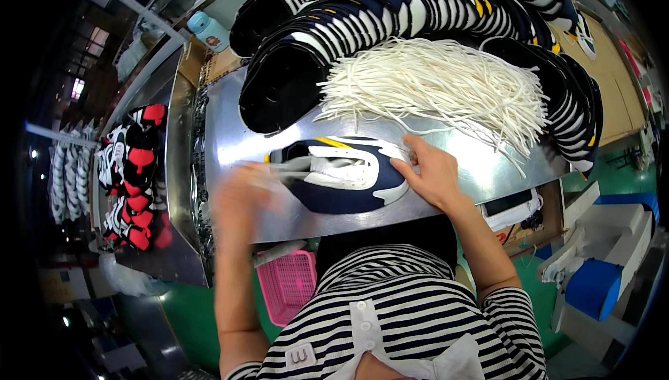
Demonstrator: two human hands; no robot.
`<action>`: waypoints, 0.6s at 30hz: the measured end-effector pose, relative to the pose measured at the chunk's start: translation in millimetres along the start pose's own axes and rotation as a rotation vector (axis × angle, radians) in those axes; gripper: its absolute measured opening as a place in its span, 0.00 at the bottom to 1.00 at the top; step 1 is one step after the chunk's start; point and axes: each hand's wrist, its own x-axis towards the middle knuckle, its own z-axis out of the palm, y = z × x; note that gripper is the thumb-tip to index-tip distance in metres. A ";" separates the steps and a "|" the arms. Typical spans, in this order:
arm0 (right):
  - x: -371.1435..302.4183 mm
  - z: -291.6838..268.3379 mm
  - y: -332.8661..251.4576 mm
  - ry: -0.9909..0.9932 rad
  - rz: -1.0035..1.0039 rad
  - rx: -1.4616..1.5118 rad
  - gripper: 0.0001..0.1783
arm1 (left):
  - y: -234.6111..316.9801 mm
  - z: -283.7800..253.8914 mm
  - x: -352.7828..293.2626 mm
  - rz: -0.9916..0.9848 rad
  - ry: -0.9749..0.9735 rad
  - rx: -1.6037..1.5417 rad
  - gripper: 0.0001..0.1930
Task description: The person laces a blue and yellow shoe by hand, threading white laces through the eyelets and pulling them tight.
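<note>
A navy shoe upper (pixel 334 195) with white overlays and a yellow stripe lies on its sole side, toe to the right, on the metal table. A pale lace or strap (pixel 296 166) runs from its opening to my left hand (pixel 244 195). That hand is smeared by motion at the heel end, so its fingers cannot be made out. My right hand (pixel 435 172) rests at the toe, thumb on the edge and forefinger apart from it. Behind the upper lies a big bundle of loose white laces (pixel 439 87).
Long nested rows of similar uppers (pixel 376 21) curve along the table's back, with another row (pixel 575 108) at right. A blue bottle (pixel 208 30) stands back left. Red, black and white shoe parts (pixel 139 178) fill a left-hand rack. A pink basket (pixel 289 286) sits below the table.
</note>
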 end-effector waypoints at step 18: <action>20.8 37.1 -51.6 -0.196 0.365 1.071 0.13 | -11.1 60.5 29.9 0.457 -0.155 0.839 0.10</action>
